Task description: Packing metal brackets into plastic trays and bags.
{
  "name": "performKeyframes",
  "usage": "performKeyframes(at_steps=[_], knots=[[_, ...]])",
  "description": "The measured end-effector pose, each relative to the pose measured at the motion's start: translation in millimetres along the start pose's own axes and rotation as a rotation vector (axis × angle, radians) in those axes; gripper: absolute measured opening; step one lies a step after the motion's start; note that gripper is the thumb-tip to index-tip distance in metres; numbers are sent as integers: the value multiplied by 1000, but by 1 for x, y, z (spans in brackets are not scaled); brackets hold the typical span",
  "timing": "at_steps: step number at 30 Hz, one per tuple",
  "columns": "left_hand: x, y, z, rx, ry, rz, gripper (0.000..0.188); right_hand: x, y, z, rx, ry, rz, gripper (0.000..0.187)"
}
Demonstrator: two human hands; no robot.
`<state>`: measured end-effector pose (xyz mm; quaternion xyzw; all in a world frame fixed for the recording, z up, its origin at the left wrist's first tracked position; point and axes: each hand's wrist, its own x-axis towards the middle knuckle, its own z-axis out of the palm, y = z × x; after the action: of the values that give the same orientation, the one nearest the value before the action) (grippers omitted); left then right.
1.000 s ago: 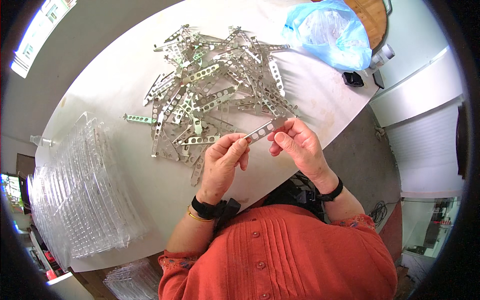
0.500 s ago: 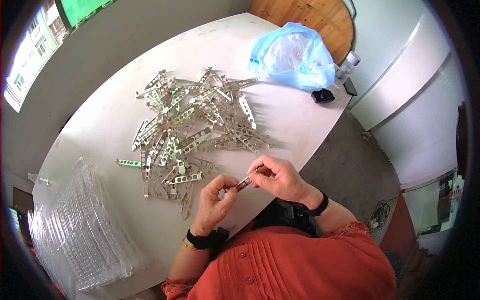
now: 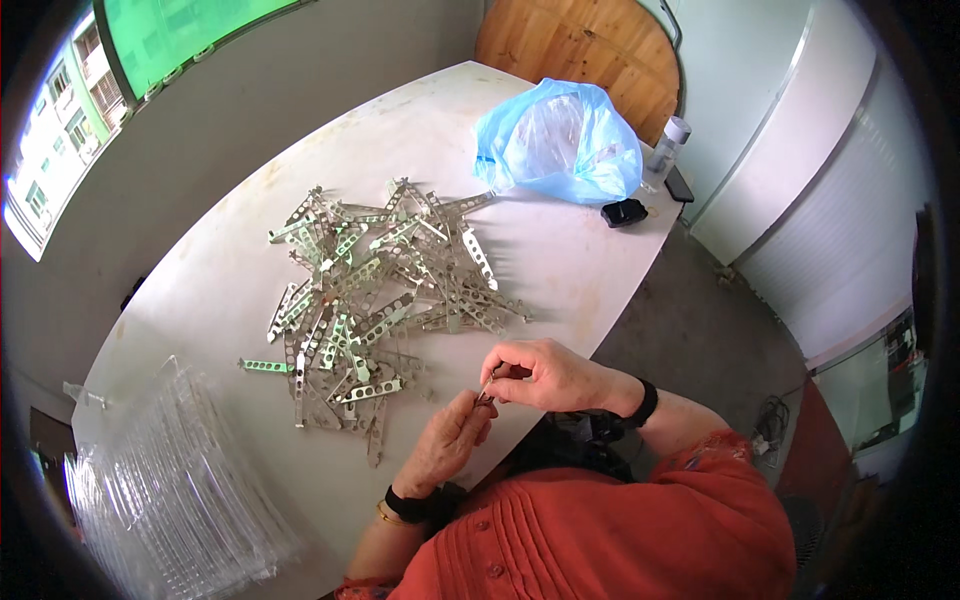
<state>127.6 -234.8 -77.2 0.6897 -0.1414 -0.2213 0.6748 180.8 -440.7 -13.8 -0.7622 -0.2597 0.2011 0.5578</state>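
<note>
Close to the table's near edge, my left hand (image 3: 447,442) is closed around a small perforated metal strip (image 3: 482,397), most of which is hidden by the fingers. The thumb and fingertips of my right hand (image 3: 548,375) pinch its upper end, right against the left fingertips. Whether a second small part is between the fingers cannot be made out. Beyond my hands lies a loose, tangled heap of similar metal strips (image 3: 385,320), flat and narrow with rows of round holes. One strip (image 3: 264,366) sticks out from the heap's left side.
Stacked clear plastic trays (image 3: 180,480) fill the near left of the white table (image 3: 590,260). At the far right are a blue plastic bag (image 3: 610,150), a small black object (image 3: 624,212), a clear bottle (image 3: 668,145) and a dark phone-like slab (image 3: 679,184).
My hands have drawn closer together, and the strip between them is now mostly covered. The left hand's fingers have folded straighter over it. The whole view has tilted upward a little.
</note>
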Motion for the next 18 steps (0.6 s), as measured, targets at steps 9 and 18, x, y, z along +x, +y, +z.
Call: performKeyframes(at_steps=[9, 18], knots=[[2, 2, -9, -70, 87, -31, 18, 36, 35, -98, 79, 297, 0, 20], [5, -1, -12, -81, 129, -77, 17, 92, 92, -214, -284, 719, -75, 28]])
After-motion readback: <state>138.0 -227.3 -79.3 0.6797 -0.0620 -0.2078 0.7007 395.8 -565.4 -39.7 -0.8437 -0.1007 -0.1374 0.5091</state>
